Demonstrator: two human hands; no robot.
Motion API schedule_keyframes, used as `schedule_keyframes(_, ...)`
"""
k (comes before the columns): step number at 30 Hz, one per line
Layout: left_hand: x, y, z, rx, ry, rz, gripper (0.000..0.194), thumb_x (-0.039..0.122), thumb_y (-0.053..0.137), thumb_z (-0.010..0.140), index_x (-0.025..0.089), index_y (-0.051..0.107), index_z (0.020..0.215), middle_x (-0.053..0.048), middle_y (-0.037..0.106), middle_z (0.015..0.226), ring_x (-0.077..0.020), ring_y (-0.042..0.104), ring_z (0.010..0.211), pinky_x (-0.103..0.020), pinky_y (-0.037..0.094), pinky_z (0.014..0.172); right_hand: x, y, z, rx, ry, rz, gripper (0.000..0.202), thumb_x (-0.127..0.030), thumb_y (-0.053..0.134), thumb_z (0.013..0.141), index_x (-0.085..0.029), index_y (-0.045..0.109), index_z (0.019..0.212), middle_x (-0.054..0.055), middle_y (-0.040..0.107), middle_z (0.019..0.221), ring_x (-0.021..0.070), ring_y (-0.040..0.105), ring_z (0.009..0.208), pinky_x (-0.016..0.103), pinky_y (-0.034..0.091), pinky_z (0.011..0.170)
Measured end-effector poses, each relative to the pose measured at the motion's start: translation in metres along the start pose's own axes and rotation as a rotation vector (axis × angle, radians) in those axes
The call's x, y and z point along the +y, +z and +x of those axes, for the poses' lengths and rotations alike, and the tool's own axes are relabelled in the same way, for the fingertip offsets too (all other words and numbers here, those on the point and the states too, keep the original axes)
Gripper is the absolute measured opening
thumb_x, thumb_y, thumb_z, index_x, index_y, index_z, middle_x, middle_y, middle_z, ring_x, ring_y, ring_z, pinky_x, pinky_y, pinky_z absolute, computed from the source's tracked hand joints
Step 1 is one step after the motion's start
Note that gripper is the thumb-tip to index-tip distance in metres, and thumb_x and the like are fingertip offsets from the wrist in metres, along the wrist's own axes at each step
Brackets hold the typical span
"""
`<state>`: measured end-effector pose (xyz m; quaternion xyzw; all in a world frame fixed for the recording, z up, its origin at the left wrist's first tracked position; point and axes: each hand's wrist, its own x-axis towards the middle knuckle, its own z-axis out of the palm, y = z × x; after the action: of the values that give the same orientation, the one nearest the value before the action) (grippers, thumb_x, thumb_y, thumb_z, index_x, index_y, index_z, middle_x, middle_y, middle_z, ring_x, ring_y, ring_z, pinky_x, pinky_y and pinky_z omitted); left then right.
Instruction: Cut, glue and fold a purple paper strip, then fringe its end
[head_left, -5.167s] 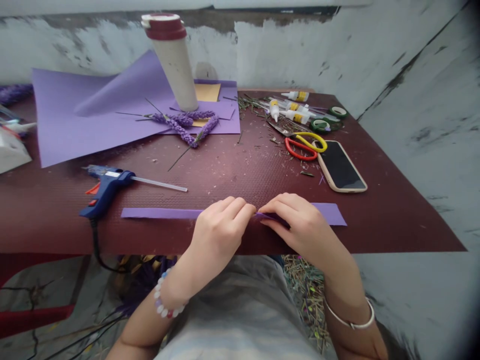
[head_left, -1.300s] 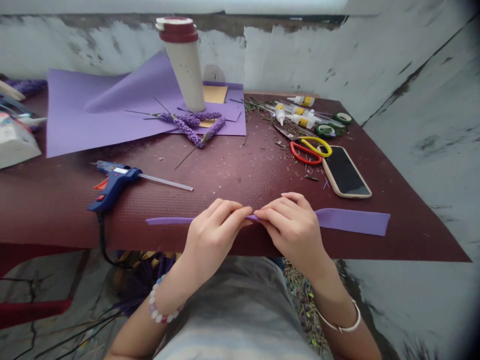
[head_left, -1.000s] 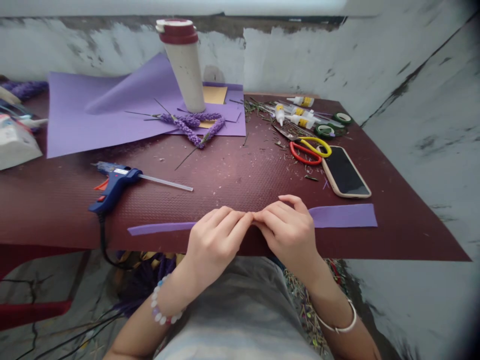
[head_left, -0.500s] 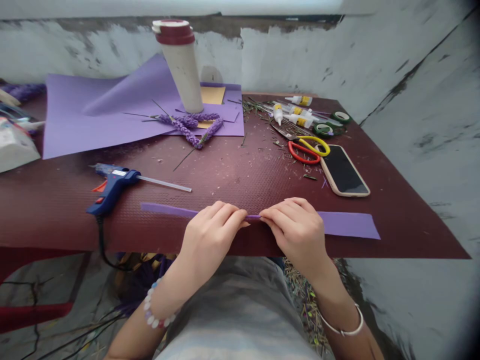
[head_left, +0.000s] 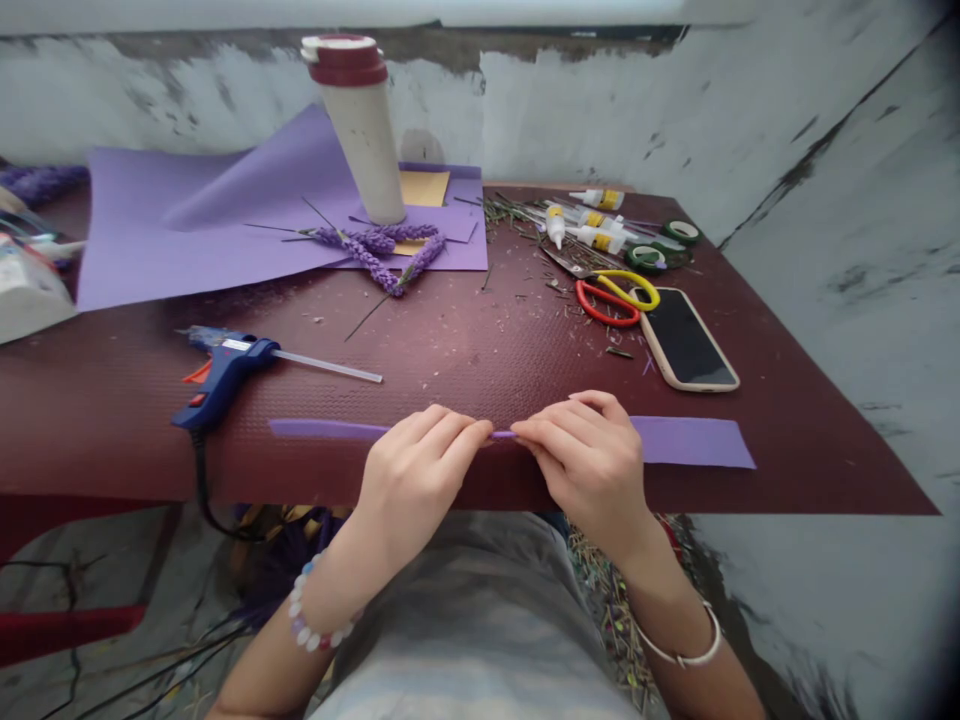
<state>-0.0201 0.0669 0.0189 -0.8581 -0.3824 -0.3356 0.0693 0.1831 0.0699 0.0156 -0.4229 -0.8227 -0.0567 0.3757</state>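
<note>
A long purple strip (head_left: 694, 442) lies across the front of the dark red table (head_left: 480, 350). Its middle is pinched narrow between my two hands. My left hand (head_left: 424, 470) closes its fingertips on the strip, and the strip's thin left end sticks out beyond it. Close beside it on the right, my right hand (head_left: 585, 465) also pinches the strip, with the flat, wide end showing past the knuckles. A short narrow piece shows between the fingertips.
A blue glue gun (head_left: 229, 370) lies at left. Behind are purple sheets (head_left: 210, 220), a lidded cup (head_left: 367, 150) and purple flower stems (head_left: 375, 262). At right are scissors (head_left: 615, 298), a phone (head_left: 688, 340), small bottles (head_left: 600, 240) and green tape rolls (head_left: 681, 232).
The strip has shifted slightly left, its left end reaching further out. My right hand has moved a little left, closer to my left hand, which has barely moved.
</note>
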Motion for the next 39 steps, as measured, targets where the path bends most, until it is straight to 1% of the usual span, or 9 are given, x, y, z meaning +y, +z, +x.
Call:
schedule_keyframes(3, -0.002, 0.001, -0.002, 0.019, 0.016, 0.004, 0.016, 0.009, 0.053, 0.103, 0.014, 0.068, 0.105, -0.006, 0.077, 0.09, -0.0195, 0.065, 0.077, -0.032, 0.051, 0.072, -0.001, 0.0, 0.001, -0.039, 0.004, 0.017, 0.013, -0.013, 0.062, 0.1, -0.021, 0.071, 0.095, 0.0, 0.08, 0.086, 0.0157, 0.072, 0.079, 0.037, 0.041, 0.097)
schedule_keyframes(8, -0.001, 0.002, 0.0, 0.01, 0.027, 0.002, 0.017, 0.008, 0.053, 0.102, 0.014, 0.069, 0.106, -0.005, 0.077, 0.092, -0.0201, 0.065, 0.08, -0.033, 0.05, 0.073, -0.005, 0.001, 0.002, -0.045, -0.014, -0.042, 0.018, -0.014, 0.061, 0.102, -0.021, 0.069, 0.088, -0.003, 0.077, 0.076, 0.0144, 0.07, 0.073, 0.038, 0.037, 0.101)
schedule_keyframes(12, -0.009, -0.001, 0.0, -0.009, -0.004, 0.074, 0.02, 0.009, 0.051, 0.103, 0.016, 0.069, 0.105, -0.005, 0.077, 0.093, -0.0208, 0.066, 0.082, -0.033, 0.05, 0.074, -0.001, 0.002, 0.002, -0.11, -0.004, -0.089, 0.009, -0.017, 0.062, 0.1, -0.02, 0.071, 0.104, 0.003, 0.081, 0.094, 0.0195, 0.073, 0.087, 0.044, 0.033, 0.111)
schedule_keyframes(15, -0.019, -0.007, -0.002, -0.006, -0.051, 0.128, 0.021, 0.009, 0.051, 0.103, 0.017, 0.07, 0.104, -0.006, 0.077, 0.094, -0.0218, 0.067, 0.083, -0.034, 0.05, 0.075, 0.007, -0.001, 0.001, -0.145, 0.0, -0.142, 0.018, -0.02, 0.065, 0.098, -0.017, 0.069, 0.115, 0.009, 0.08, 0.105, 0.0248, 0.073, 0.096, 0.05, 0.033, 0.113)
schedule_keyframes(21, -0.023, -0.015, -0.002, -0.036, -0.069, 0.175, 0.013, 0.012, 0.059, 0.099, 0.015, 0.072, 0.099, -0.006, 0.076, 0.09, -0.0251, 0.067, 0.08, -0.037, 0.05, 0.072, 0.018, -0.011, 0.001, -0.181, -0.004, -0.155, 0.015, -0.011, 0.061, 0.094, -0.017, 0.07, 0.105, 0.007, 0.079, 0.097, 0.0249, 0.07, 0.089, 0.049, 0.036, 0.112)
schedule_keyframes(27, -0.013, -0.003, 0.008, -0.046, -0.019, 0.066, 0.027, 0.023, 0.067, 0.098, 0.009, 0.067, 0.122, -0.011, 0.078, 0.107, -0.0252, 0.071, 0.092, -0.037, 0.054, 0.083, 0.014, -0.008, 0.003, -0.181, -0.026, -0.083, 0.013, -0.011, 0.059, 0.096, -0.017, 0.069, 0.102, 0.005, 0.078, 0.094, 0.0235, 0.071, 0.09, 0.047, 0.037, 0.112)
schedule_keyframes(30, -0.007, 0.005, 0.014, -0.075, 0.031, 0.042, 0.009, 0.017, 0.063, 0.1, 0.014, 0.071, 0.103, -0.004, 0.077, 0.086, -0.0215, 0.068, 0.076, -0.034, 0.051, 0.073, 0.01, -0.006, 0.004, -0.179, -0.034, -0.065, 0.014, -0.011, 0.057, 0.097, -0.017, 0.069, 0.102, 0.005, 0.078, 0.093, 0.0228, 0.07, 0.089, 0.047, 0.036, 0.112)
schedule_keyframes(33, -0.002, 0.008, 0.017, -0.072, 0.02, 0.044, 0.016, 0.014, 0.06, 0.101, 0.017, 0.07, 0.089, -0.001, 0.072, 0.075, -0.0198, 0.064, 0.068, -0.034, 0.048, 0.067, 0.01, -0.005, 0.004, -0.171, -0.035, -0.082, 0.012, -0.012, 0.059, 0.097, -0.015, 0.07, 0.101, 0.006, 0.077, 0.093, 0.0233, 0.069, 0.088, 0.047, 0.036, 0.111)
schedule_keyframes(39, 0.0, 0.011, 0.019, -0.083, 0.076, 0.018, 0.026, 0.014, 0.051, 0.105, 0.016, 0.069, 0.087, -0.001, 0.069, 0.074, -0.0194, 0.061, 0.068, -0.034, 0.046, 0.067, 0.015, -0.005, 0.002, -0.107, -0.027, -0.047, 0.016, -0.015, 0.06, 0.1, -0.019, 0.068, 0.087, 0.0, 0.075, 0.079, 0.018, 0.068, 0.076, 0.042, 0.036, 0.11)
